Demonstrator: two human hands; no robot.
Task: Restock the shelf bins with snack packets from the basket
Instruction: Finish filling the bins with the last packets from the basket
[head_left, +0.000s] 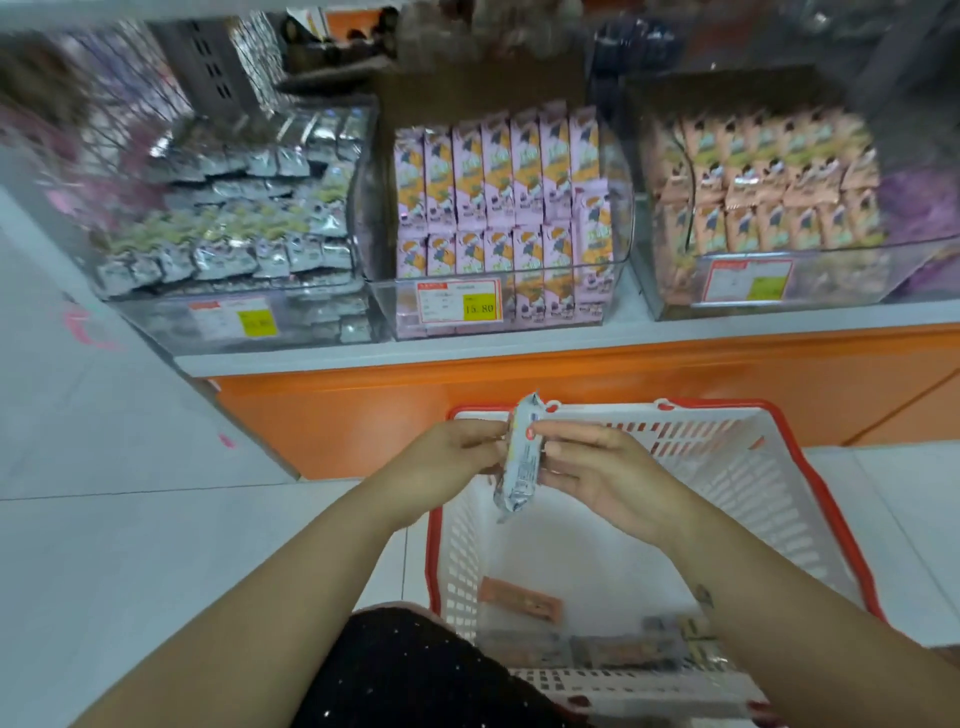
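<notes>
You have one silver packet (519, 457) held upright between both hands, just above the far rim of the basket (737, 467). Your left hand (447, 457) pinches its left edge and your right hand (597, 467) pinches its right edge with thumb and fingertips. That two-sided hold looks like a way of turning the packet to check its face or straighten it before it goes up, not a carrying grip. The basket stands on the floor (130, 545) right in front of you, so each pick is a short lift. Inside it, an orange packet (519, 603) lies flat near the close end, and a few more packets (597, 649) lie against the near wall, too blurred to sort by kind. It looks nearly emptied, so I judge you are late in the restock. Beyond the basket's far rim and higher up, the shelf (675, 338) carries three clear bins. The left bin (260, 322), beyond the basket's left corner, holds silver packets like yours, so it is the likely home for this one. The middle bin (545, 306), straight beyond the basket, is stacked with pink packets standing in rows, and the right bin (831, 280), beyond its right corner, holds peach ones. Free one hand before reaching up, and lay the packet flat like its neighbours.
</notes>
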